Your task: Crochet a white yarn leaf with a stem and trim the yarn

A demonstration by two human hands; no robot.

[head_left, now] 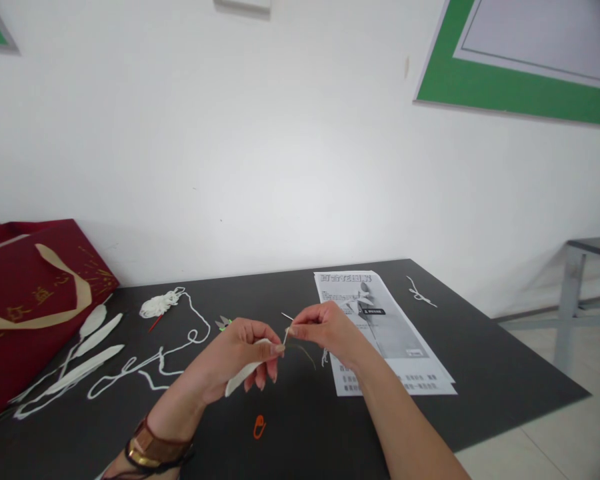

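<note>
My left hand pinches a narrow white crocheted piece between thumb and fingers. Its pale lower end hangs below the palm. Close beside it, my right hand is closed on a thin metal needle-like tool, whose tip shows past the fingers; whether it has a hook is too small to tell. A short white strand runs between the two hands. From the fingertips a thin brownish wire curves to the right. An orange stitch marker lies on the table below the hands.
White yarn trails leftward across the black table, near a red stick. White leaf-shaped pieces lie beside a dark red bag. Snips sit behind my left hand. Printed sheets and a yarn scrap lie right.
</note>
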